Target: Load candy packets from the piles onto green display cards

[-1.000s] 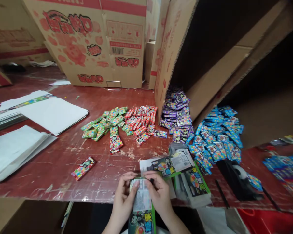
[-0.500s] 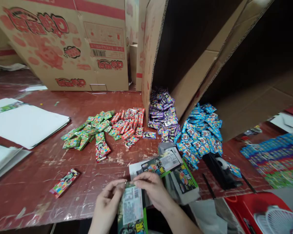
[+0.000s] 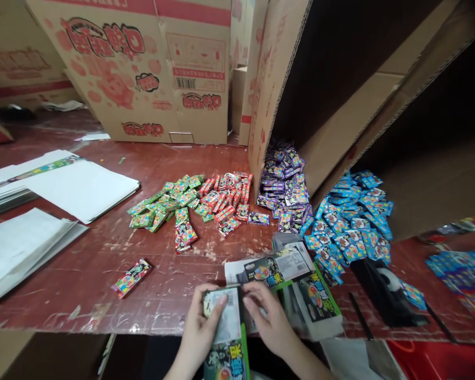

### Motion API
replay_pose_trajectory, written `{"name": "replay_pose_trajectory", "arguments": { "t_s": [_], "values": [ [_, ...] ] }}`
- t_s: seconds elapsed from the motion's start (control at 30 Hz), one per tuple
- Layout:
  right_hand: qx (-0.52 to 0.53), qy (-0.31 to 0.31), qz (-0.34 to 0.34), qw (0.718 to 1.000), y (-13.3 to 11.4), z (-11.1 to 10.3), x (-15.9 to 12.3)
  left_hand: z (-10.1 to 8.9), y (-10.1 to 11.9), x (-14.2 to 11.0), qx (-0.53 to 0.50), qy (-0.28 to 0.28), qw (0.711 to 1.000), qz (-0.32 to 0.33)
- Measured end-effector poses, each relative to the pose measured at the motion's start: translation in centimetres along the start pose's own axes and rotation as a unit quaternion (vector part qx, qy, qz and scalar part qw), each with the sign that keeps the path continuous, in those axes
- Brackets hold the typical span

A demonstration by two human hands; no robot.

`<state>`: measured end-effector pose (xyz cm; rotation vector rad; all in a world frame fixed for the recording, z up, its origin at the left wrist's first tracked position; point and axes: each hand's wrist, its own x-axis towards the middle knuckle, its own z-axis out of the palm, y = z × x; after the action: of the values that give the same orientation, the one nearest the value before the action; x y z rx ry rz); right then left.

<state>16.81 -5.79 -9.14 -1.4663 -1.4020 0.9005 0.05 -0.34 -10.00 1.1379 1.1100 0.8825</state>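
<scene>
A flat candy bag point(image 3: 231, 351), printed black and green with a white label panel, hangs over the table's front edge. My left hand point(image 3: 201, 324) is closed on its upper left side, thumb lying across the label. At the top right corner, the curled fingers of my right hand point(image 3: 271, 322) pinch the bag's edge; their tips are partly hidden. Just beyond and right of my hands lies a stack of similar printed bags point(image 3: 320, 303). A small red and green candy packet point(image 3: 132, 278) lies alone to the left.
Piles of green packets point(image 3: 168, 200), red packets point(image 3: 229, 198), purple packets point(image 3: 287, 184) and blue packets point(image 3: 352, 221) lie across the table. Tall cardboard boxes point(image 3: 142, 68) stand behind. White sheets point(image 3: 87, 190) are at left, a black tape dispenser point(image 3: 388, 295) at right.
The view has shifted left, so things sit further right. My left thumb has moved from the bag's top edge onto its label. My right hand has slid to the top right corner.
</scene>
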Motion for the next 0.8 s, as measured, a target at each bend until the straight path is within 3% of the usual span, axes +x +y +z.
{"name": "replay_pose_trajectory", "arguments": {
  "t_s": [0.13, 0.27, 0.43, 0.53, 0.63, 0.73, 0.8],
  "values": [
    [-0.196, -0.087, 0.003, 0.977, 1.4, -2.7, -0.2, -2.5, 0.2, 1.0, -0.042, 0.097, 0.993, -0.042],
    [-0.371, -0.088, -0.053, 0.923, 1.9, -5.5, 2.5, -5.6, 0.8, 2.8, 0.016, 0.117, 0.993, -0.012],
    [-0.388, -0.193, -0.033, 0.9, 2.6, -8.2, 8.6, -9.3, 0.9, 6.7, 0.108, 0.123, 0.986, 0.03],
    [-0.384, -0.211, -0.044, 0.898, 2.4, -8.7, 10.7, -10.5, 0.5, 8.3, 0.185, 0.133, 0.972, 0.065],
    [-0.374, -0.221, -0.062, 0.898, 1.7, -8.3, 10.8, -10.2, 0.6, 8.1, 0.255, 0.156, 0.947, 0.12],
    [-0.358, -0.187, -0.067, 0.912, 1.0, -8.5, 10.0, -7.9, 1.5, 6.2, 0.336, 0.18, 0.902, 0.203],
    [-0.358, -0.123, -0.065, 0.923, 0.8, -9.1, 9.9, -5.5, 2.2, 4.7, 0.403, 0.127, 0.862, 0.28]
  ]
}}
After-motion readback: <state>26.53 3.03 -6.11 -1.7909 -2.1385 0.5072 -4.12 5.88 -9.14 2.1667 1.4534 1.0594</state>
